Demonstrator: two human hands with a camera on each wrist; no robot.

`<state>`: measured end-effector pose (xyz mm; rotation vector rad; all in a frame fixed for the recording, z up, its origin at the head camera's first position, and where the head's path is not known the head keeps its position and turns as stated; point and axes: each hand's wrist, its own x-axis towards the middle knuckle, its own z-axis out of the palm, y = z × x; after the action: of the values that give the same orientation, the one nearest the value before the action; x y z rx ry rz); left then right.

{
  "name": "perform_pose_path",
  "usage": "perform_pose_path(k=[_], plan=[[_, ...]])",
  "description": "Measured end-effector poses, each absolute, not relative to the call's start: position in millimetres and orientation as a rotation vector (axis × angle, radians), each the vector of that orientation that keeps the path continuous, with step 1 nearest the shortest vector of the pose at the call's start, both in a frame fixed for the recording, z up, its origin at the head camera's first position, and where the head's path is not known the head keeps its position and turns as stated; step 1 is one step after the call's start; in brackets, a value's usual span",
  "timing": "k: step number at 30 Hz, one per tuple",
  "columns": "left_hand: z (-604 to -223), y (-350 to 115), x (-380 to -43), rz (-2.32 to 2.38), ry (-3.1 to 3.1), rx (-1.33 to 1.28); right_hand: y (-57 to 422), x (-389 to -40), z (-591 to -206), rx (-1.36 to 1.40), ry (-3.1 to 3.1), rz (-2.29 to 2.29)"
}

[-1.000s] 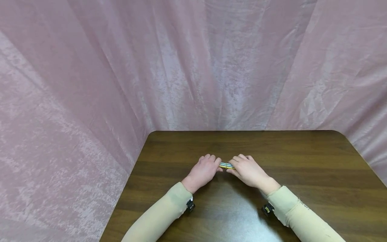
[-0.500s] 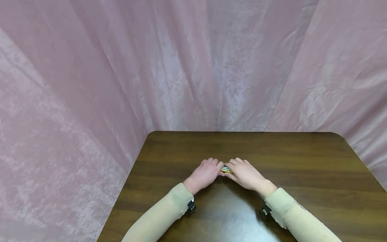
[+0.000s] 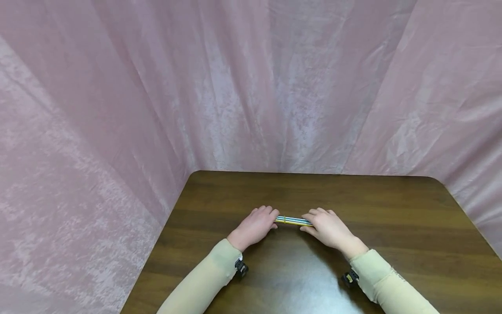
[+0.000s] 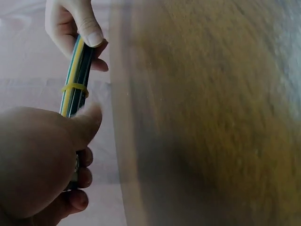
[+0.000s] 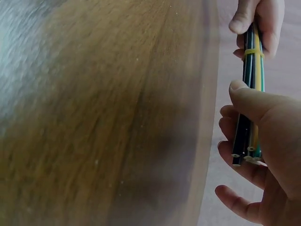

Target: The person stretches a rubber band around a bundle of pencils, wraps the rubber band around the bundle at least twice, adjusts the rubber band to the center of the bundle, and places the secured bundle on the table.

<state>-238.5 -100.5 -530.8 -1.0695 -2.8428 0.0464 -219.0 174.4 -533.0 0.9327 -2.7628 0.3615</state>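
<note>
A bundle of pencils (image 3: 294,221) in dark, yellow and teal-green is held between both hands, above the table. A yellow rubber band (image 5: 254,52) runs around it, near my left fingers. My left hand (image 3: 255,226) grips one end, its fingers curled underneath and the thumb on the near side in the left wrist view. At the other end my right hand (image 3: 328,227) holds the bundle between thumb and fingers. Flat pencil ends (image 5: 247,157) stick out past the right thumb in the right wrist view. Most of the left end is hidden by the left hand.
The brown wooden table (image 3: 353,196) has rounded far corners. Pink velvet curtains (image 3: 235,87) hang behind it and along the left side. A small black camera sits at each wrist, the left camera (image 3: 241,268) and the right camera (image 3: 350,278).
My hands first came closer together along the pencils, then moved apart, so a longer stretch of the bundle shows. My left hand has shifted left, and the right one slightly right.
</note>
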Motion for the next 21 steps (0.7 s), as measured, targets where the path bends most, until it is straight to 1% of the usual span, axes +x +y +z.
perform_pose_path(k=[7, 21], plan=[[-533.7, -99.4, -238.1, 0.054, -2.788, -0.999, 173.0, -219.2, -534.7, 0.9, -2.762, 0.364], [-546.3, -103.0, -238.6, -0.059, -2.884, -0.989, 167.8, -218.6, -543.7, 0.884, -2.824, 0.393]])
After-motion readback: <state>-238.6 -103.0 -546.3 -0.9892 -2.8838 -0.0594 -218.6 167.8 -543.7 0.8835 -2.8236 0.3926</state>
